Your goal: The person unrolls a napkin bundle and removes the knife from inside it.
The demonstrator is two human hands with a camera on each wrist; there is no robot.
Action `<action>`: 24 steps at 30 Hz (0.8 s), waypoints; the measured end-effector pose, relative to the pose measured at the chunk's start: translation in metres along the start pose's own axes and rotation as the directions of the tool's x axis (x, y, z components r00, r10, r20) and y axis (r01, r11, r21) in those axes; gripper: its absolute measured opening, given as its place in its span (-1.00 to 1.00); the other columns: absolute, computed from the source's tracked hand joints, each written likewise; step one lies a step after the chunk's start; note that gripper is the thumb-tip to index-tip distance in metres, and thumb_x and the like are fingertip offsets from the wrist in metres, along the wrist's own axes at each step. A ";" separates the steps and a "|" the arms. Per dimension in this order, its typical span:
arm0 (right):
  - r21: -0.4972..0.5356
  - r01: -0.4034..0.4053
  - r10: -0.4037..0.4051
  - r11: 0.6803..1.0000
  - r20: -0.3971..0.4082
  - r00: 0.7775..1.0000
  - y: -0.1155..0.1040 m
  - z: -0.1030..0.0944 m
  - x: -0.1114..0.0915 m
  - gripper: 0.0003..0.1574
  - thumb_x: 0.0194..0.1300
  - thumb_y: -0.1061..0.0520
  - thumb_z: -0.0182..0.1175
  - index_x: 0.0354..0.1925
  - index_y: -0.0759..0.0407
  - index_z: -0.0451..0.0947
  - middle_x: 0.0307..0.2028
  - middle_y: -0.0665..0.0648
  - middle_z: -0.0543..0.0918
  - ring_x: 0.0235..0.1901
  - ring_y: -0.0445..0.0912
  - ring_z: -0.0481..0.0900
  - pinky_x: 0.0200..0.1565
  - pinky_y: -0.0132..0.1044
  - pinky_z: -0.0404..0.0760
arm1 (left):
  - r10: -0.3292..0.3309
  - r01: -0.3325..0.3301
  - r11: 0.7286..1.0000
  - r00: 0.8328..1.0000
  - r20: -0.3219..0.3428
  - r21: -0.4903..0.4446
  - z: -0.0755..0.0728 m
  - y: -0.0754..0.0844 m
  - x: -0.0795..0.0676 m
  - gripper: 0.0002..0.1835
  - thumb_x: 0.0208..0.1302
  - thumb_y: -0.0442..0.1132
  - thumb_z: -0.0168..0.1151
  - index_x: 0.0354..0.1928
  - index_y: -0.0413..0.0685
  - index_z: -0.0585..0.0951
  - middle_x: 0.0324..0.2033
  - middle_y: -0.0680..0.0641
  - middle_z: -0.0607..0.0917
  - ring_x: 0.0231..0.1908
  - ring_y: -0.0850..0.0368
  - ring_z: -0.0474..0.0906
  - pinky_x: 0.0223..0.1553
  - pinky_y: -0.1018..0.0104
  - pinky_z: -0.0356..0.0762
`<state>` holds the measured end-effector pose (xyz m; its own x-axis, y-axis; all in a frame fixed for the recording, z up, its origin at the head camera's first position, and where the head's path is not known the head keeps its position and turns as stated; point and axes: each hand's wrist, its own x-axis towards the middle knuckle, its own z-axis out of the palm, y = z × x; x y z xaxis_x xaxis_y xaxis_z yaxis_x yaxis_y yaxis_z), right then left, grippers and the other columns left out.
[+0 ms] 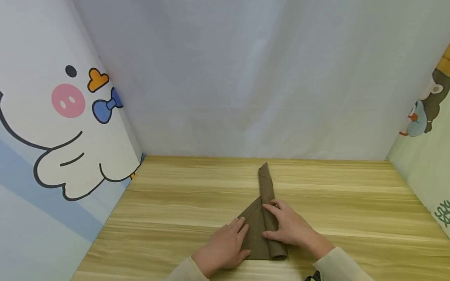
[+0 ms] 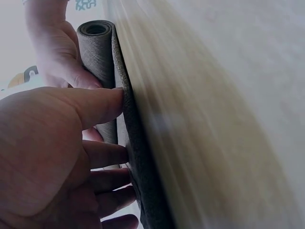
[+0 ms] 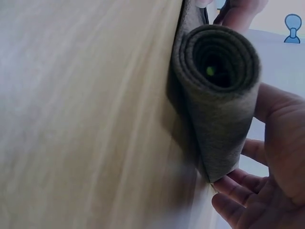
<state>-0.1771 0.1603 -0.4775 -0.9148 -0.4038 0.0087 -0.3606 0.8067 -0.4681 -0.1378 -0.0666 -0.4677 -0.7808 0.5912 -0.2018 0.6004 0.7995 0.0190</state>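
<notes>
A dark brown cloth [image 1: 256, 238] lies on the table, flat on its left part with a slanted upper edge. Its right part is wound into a narrow roll [image 1: 268, 191], which tapers toward the far end. In the right wrist view, the roll's near end [image 3: 221, 62] shows several layers around a hollow core. My left hand [image 1: 226, 242] rests on the flat part, fingers spread and fingertips touching the cloth. From the right, my right hand [image 1: 291, 226] lies over the roll, with thumb and fingertips on it and the fingers loosely bent.
A wood-grain table [image 1: 168, 195] carries the cloth. Behind it hangs a pale curtain [image 1: 246, 78]. A cartoon-printed panel [image 1: 31, 109] stands at the left, and another printed panel [image 1: 425, 164] at the right.
</notes>
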 end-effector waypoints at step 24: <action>0.109 -0.081 0.079 0.991 0.026 0.997 0.005 -0.008 -0.007 0.02 0.03 -0.12 0.46 0.37 0.15 0.30 -0.02 0.11 0.43 -0.19 -0.12 0.45 -0.18 -0.12 0.50 | 0.001 -0.001 1.000 1.000 -0.012 0.004 0.001 -0.004 -0.004 -0.24 0.34 0.27 0.03 0.41 -0.05 0.31 0.43 -0.08 0.21 0.40 0.03 0.12 0.26 0.09 0.27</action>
<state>-0.1744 0.1703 -0.4733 -0.9353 -0.3501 -0.0515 -0.2630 0.7849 -0.5611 -0.1370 -0.0723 -0.4679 -0.7821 0.5936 -0.1896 0.6021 0.7982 0.0155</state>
